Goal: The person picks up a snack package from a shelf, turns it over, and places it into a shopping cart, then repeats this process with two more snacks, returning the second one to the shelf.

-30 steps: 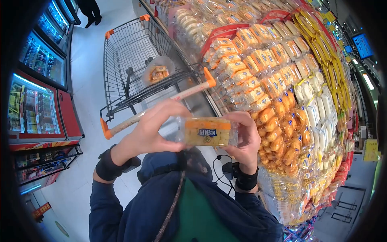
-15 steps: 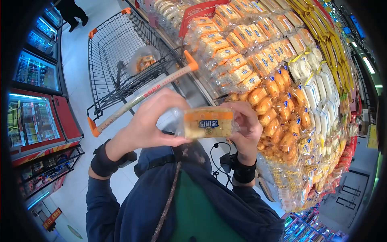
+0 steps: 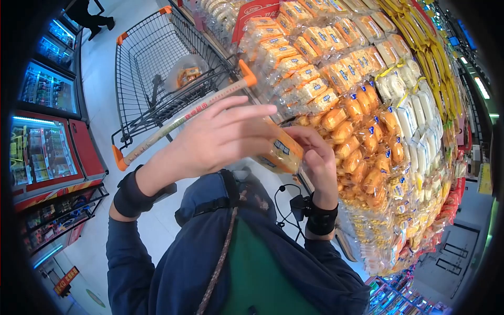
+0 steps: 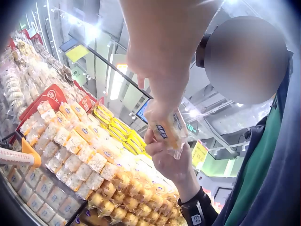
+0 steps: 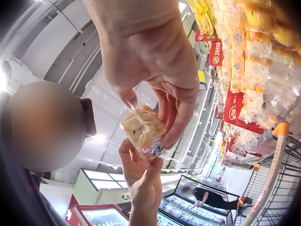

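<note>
A clear-wrapped pastry pack (image 3: 283, 152) with an orange band and a blue label is tilted between both hands in front of the torso. My right hand (image 3: 316, 157) grips its right end with curled fingers. My left hand (image 3: 223, 136) overlaps the pack's other end in the head view, two fingers stretched across its top. Seen from the right wrist, the left thumb and forefinger pinch the lower end of the wrapped pastry (image 5: 143, 129). The left wrist view shows the label on the pack (image 4: 167, 132), with the right hand (image 4: 171, 162) below it.
A shopping cart (image 3: 126, 79) with an orange-cornered handle stands ahead on the left, holding a plastic bag (image 3: 188, 73) of packaged goods. Sloping shelves of wrapped pastries (image 3: 352, 110) rise close on the right. Drink fridges (image 3: 44, 152) line the left. A person (image 3: 92, 18) stands far ahead.
The pack was held level with its label facing up; now it is tilted, its right end lower. My left hand has moved over its upper end. The cart has shifted left in view.
</note>
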### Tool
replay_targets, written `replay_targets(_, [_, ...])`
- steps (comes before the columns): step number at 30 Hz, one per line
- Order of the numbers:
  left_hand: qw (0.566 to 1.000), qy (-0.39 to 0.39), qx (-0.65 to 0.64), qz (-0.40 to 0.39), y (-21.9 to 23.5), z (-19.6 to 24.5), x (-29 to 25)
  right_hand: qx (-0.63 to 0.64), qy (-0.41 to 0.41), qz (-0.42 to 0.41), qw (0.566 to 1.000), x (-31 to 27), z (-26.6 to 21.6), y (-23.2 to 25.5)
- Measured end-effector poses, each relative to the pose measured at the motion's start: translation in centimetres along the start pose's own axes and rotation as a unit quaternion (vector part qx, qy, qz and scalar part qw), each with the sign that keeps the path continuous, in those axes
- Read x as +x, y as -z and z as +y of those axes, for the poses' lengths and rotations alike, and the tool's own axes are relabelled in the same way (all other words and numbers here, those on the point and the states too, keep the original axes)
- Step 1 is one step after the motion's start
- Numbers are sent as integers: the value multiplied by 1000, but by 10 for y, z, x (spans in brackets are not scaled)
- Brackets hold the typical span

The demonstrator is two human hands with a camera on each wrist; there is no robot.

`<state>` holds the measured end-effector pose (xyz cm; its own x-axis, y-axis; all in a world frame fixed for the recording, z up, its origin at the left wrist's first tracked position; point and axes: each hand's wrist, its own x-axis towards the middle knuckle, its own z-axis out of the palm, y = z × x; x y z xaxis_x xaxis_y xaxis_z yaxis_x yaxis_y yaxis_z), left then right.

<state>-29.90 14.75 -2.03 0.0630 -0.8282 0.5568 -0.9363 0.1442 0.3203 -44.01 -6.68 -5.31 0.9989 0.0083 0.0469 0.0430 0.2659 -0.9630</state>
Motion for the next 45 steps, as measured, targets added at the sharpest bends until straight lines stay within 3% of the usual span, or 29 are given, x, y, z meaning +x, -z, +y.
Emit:
replay_targets(5, [998,-55,14,-10,-9,11,3,9,-32,-74,997,-3,-3,-5])
replay_targets(13, [998,-46,42,-1,-7,14,3,77,-9,-62,995,-2,-2,-18])
replay_targets(19, [982,42,-87,160,-20,4,-13,13,26,-24,999,-8,-2,-21])
replay_targets(20, [958,116,-196,173,-24,8,-15,-10,43,-25,999,-7,1,-20])
replay_targets(22, [859,257,-400,189,-30,20,-19,-21,95,-16,995,-1,6,-17])
replay_targets(23, [788,285,-525,146,-25,18,-17,-26,120,-12,992,1,7,-17])
replay_targets(26, [630,289,-712,109,-36,7,-33,-6,120,19,993,3,7,-21])
replay_targets(30, [621,316,-713,76,-28,14,-25,-10,121,23,992,2,9,-20])
replay_targets(33, [624,312,-712,81,-31,12,-30,0,116,14,993,2,9,-18])
replay_targets(36, [764,300,-567,65,-23,12,-24,7,59,-4,998,3,11,-15])
replay_targets(39, [861,235,-450,-31,-14,1,-19,-37,-55,16,998,3,10,-16])
replay_targets(41, [908,183,-374,-50,-12,-3,-15,-9,-114,-6,993,4,8,-16])
replay_targets(42, [928,156,-334,-59,-12,-3,-14,5,-144,-17,989,5,7,-16])
replay_targets(45, [930,147,-333,-54,-16,-3,-14,14,-132,-38,990,7,12,-16])
